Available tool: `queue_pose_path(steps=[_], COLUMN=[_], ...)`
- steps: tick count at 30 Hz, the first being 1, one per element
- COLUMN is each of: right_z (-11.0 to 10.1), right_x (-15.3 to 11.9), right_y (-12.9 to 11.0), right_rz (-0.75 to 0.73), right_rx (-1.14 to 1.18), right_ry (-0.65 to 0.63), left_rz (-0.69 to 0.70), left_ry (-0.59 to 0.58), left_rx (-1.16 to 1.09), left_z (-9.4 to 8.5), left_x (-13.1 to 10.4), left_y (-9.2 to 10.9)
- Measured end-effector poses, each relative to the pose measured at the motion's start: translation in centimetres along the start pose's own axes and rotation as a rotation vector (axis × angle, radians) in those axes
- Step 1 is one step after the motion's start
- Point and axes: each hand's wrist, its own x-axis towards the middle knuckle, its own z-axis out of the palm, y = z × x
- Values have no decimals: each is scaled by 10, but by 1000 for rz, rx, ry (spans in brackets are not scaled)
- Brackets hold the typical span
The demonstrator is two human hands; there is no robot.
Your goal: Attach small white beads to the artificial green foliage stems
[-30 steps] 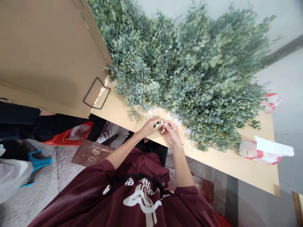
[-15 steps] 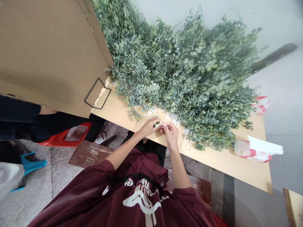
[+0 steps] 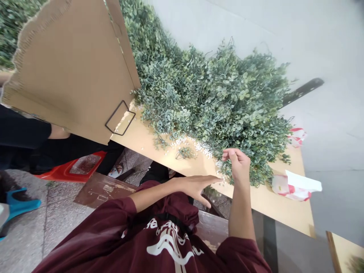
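My left hand [image 3: 197, 187] is at the near edge of the table, its fingers stretched out and its thumb apart, holding nothing. My right hand [image 3: 239, 163] is raised at the front of the big heap of artificial leafy greenery [image 3: 204, 87]. Its fingers are curled together against the leaves; what they pinch, if anything, is hidden. A small loose sprig [image 3: 186, 152] lies on the tabletop left of both hands. White small pieces [image 3: 203, 148] are scattered between the sprig and the heap. Some green leaves [image 3: 212, 191] show just below my left hand.
A tall cardboard panel [image 3: 76, 72] stands at the left, with a black wire frame [image 3: 120, 118] by its lower corner. Red-and-white plastic packaging [image 3: 292, 187] lies on the wooden table [image 3: 290, 212] at right. A seated person's dark clothing [image 3: 25, 129] and a red stool [image 3: 74, 167] are at left.
Both hands were together over the small pieces, working on a little sprig. They have separated: my right hand moved right to the heap, my left down to the table edge and opened. A sprig now lies on the table.
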Motion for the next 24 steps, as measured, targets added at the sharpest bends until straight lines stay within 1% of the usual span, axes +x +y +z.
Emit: queue_pose_path(steps=[1,2,3,4,5,7,9,10,11,13,14,16,18,19,21,24], right_z=[-4,-5,-5,-3,0,12,27,36,44,58,64,73,77,78,77,77], right_x=[2,3,3,3,1,-3,-8,-10,-11,-11,-10,-7,-3,-2,-1,-2], right_y=[-1,-1,1,4,9,22,37,43,48,55,57,59,59,59,59,59], right_rz=[17,43,78,121,168,255,277,270,257,235,224,203,180,172,167,193], right_rx=[-21,-48,-81,-115,-148,-204,-241,-284,-340,-478,-551,-664,-717,-728,-734,-732], right_ry=[-43,-98,-161,-227,-288,-390,-414,-405,-399,-389,-378,-347,-324,-321,-317,-288], left_rz=[9,3,-12,-34,-50,-93,-166,-212,-251,-307,-325,-340,-337,-330,-299,-184], left_ry=[-25,-16,21,89,191,404,529,545,528,432,378,292,260,265,314,484], left_rx=[2,16,43,86,156,360,607,729,842,1012,1069,1135,1143,1129,1063,873], left_z=[1,-2,-7,-17,-31,-67,-108,-127,-143,-166,-172,-178,-180,-181,-186,-196], left_x=[0,0,0,1,1,3,6,7,7,8,8,8,7,6,3,-1], left_y=[2,2,0,-3,-7,-18,-29,-33,-38,-45,-48,-52,-52,-49,-40,-13])
